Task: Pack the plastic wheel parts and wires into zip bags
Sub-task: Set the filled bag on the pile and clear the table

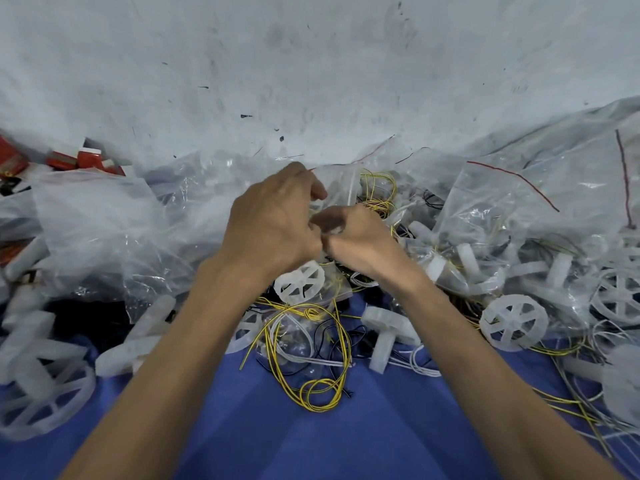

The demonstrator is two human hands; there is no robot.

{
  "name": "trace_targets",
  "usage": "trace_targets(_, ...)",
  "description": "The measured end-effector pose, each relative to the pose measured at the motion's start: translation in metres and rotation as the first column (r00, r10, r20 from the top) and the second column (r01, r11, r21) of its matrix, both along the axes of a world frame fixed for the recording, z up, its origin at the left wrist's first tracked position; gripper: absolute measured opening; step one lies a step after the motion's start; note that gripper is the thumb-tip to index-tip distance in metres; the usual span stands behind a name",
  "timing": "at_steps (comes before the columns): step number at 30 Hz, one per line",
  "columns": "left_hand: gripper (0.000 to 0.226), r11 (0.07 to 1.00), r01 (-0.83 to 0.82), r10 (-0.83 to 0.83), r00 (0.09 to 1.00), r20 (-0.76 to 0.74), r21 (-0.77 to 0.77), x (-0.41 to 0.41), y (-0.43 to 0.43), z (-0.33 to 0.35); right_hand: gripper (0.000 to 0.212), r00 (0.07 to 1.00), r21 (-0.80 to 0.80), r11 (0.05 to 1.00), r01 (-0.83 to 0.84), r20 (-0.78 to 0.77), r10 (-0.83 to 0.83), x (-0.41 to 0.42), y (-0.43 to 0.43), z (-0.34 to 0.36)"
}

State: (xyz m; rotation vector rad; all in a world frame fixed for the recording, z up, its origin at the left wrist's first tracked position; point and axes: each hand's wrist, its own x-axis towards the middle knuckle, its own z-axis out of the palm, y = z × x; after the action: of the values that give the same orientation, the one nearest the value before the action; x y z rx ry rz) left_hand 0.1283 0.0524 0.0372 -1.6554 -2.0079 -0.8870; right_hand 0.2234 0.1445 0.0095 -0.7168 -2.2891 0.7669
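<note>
My left hand [273, 220] and my right hand [349, 237] meet at the centre of the view, both with fingers curled on a clear zip bag [341, 183] with a red seal line. Yellow wire [379, 190] shows inside or just behind that bag. Below my wrists lies a white spoked plastic wheel [299, 283]. Loose yellow, white and black wires [311, 344] coil on the blue cloth [311, 438] in front of me. What my fingers pinch inside the bag is hidden.
Filled zip bags [498, 216] pile at the right, crumpled clear plastic [104, 223] at the left. More white wheels [514, 322] and axle parts [386, 332] lie scattered. Red boxes [86, 159] sit far left. A grey stained wall [311, 64] stands behind.
</note>
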Motion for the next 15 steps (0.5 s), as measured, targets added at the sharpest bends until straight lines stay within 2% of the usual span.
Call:
trace_targets(2, 0.052, 1.0, 0.005, -0.005, 0.999, -0.045, 0.016, -0.002, -0.004, 0.003, 0.033, 0.996, 0.043, 0.999, 0.008, 0.088, -0.011, 0.001, 0.001, 0.0)
trace_targets(5, 0.055, 0.973, -0.091, 0.099, 0.995, -0.026, 0.214, -0.011, -0.013, 0.009, 0.03, 0.992, -0.068, 0.997, 0.03, 0.127, -0.021, 0.004, 0.005, 0.003)
trace_targets(7, 0.056, 0.945, -0.137, 0.141, 0.99, 0.006, 0.298, -0.013, -0.014, 0.01, 0.028, 0.989, -0.069, 0.996, 0.049, 0.143, -0.039, 0.006, 0.007, 0.005)
trace_targets(10, 0.057, 0.956, -0.118, 0.132, 0.991, -0.035, 0.27, -0.015, -0.012, 0.007, 0.024, 0.976, -0.029, 0.999, 0.042, 0.216, -0.035, 0.006, 0.005, 0.004)
trace_targets(15, 0.059, 0.96, -0.15, 0.159, 0.987, -0.021, 0.238, -0.031, -0.01, 0.007, 0.027, 0.972, -0.28, 0.958, -0.054, 0.203, 0.114, 0.008, 0.009, 0.007)
